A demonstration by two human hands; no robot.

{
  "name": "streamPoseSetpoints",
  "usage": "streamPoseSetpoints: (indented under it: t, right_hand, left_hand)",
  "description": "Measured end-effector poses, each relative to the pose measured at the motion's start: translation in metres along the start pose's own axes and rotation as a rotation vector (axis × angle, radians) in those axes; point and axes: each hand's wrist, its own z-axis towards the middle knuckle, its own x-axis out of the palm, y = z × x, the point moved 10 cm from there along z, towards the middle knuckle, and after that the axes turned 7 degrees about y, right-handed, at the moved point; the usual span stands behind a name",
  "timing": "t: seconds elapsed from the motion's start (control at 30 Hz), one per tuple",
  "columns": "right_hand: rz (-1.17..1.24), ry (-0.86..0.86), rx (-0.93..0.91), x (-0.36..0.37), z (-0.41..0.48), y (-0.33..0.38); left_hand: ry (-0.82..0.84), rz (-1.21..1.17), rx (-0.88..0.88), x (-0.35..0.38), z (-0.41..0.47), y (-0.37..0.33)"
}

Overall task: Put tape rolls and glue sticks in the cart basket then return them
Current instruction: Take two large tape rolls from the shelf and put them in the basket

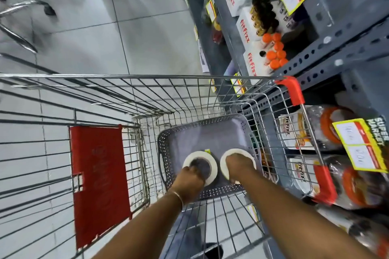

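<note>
A grey perforated plastic basket [210, 132] sits at the bottom of a wire shopping cart [147, 90]. Two white tape rolls lie flat in its near end. My left hand [192, 178] grips the near edge of the left tape roll [207, 159]. My right hand [236, 164] covers the right tape roll [228, 154], fingers closed over it. Both rolls appear to rest on the basket floor. No glue sticks are visible in the basket.
The cart's red child-seat flap [99, 183] stands to the left of the basket. Grey metal shelving [315, 52] on the right holds white boxes, orange- and green-capped items [274, 51] and yellow price tags [360, 145]. Tiled floor and another cart's frame lie at the upper left.
</note>
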Motion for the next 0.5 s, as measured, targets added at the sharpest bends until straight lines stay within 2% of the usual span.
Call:
streamPoseSetpoints:
  t: [0.13, 0.23, 0.33, 0.43, 0.5]
  right_hand:
    - [0.025, -0.006, 0.008, 0.013, 0.014, -0.002]
    - [0.129, 0.036, 0.033, 0.018, 0.022, -0.007]
    - [0.275, 0.068, 0.048, 0.014, 0.013, -0.015]
    - [0.324, -0.054, 0.01, -0.004, -0.015, -0.027]
    - [0.311, -0.211, -0.029, -0.021, -0.045, -0.038]
  left_hand:
    - [-0.017, -0.009, 0.007, 0.0, 0.007, -0.004]
    - [-0.035, -0.027, -0.01, -0.002, 0.007, -0.003]
    - [0.024, -0.074, -0.001, -0.004, 0.003, -0.003]
    - [-0.042, -0.059, 0.001, -0.038, -0.002, -0.003]
    - [-0.11, -0.079, -0.011, -0.065, -0.005, 0.0]
